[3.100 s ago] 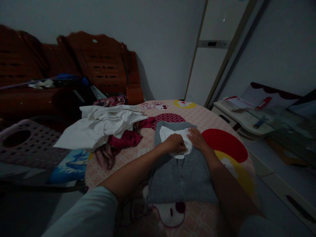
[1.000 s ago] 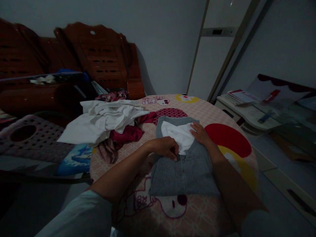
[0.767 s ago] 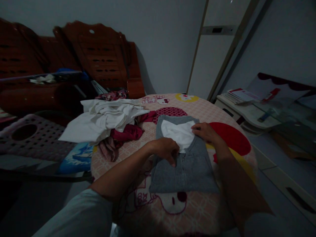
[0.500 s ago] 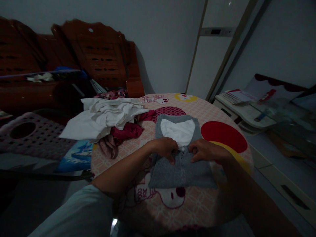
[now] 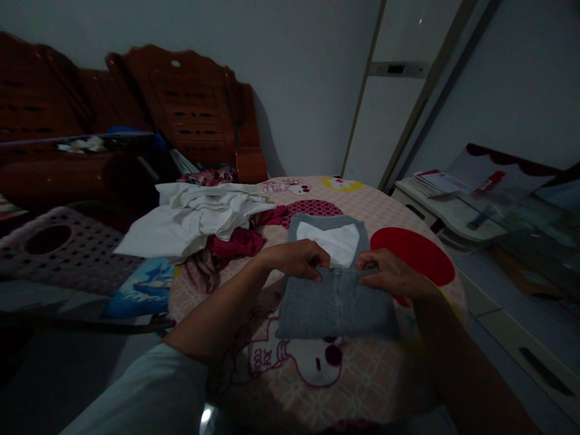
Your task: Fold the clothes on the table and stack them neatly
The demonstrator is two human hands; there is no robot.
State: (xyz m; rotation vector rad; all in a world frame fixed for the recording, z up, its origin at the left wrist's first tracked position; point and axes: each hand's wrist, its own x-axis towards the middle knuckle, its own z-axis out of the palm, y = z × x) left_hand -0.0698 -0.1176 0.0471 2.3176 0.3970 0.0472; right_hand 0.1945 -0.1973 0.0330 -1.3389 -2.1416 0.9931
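While the grey sweater (image 5: 338, 311) lies folded near the middle of the round worktop (image 5: 371, 202), both hands are on it. With twelve o'clock at the worktop's far edge, the left hand (image 5: 301, 257) comes in from nine o'clock, thumb and fingers clamped on the sweater's crosswise edge. The right hand (image 5: 390, 273) comes in from three o'clock, likewise clamped on that edge, and a stretch of it spans the gap between them. Just beyond, toward twelve, white cloth (image 5: 333, 241) shows inside the neckline.

At ten o'clock on the worktop sits a white pile (image 5: 199, 217), partly over red cloth (image 5: 238, 243), with pink cloth (image 5: 202, 272) just beside. A printed red disc (image 5: 417, 248) is at two o'clock from the sweater, a printed dog (image 5: 312, 365) at six. Off the worktop, a blue item (image 5: 145, 287) is at nine, a basket (image 5: 86, 260) beyond it. A wooden sofa (image 5: 181, 115) stands at eleven, a tall white unit (image 5: 387, 121) at one, and papers (image 5: 439, 181) lie at two.
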